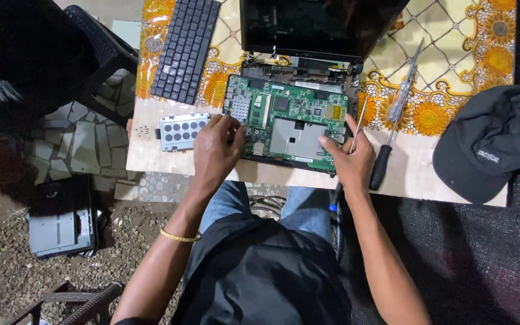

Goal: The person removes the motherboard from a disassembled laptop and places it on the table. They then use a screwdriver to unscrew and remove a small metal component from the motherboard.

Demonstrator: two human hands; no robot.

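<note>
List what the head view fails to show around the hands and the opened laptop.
- Left hand: fingertips hidden against the circuit board; contact unclear.
- Right hand: its thin screwdriver tip is too small to place.
- Laptop screen: top cut off by the frame edge.
- Board parts: too small to identify.
- Board's near edge: partly hidden by both hands.

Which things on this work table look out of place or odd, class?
The laptop lies opened up: its green circuit board is bare under both hands, left hand and right hand. Its keyboard lies detached at the far left, and a black cap overhangs the table edge.
</note>
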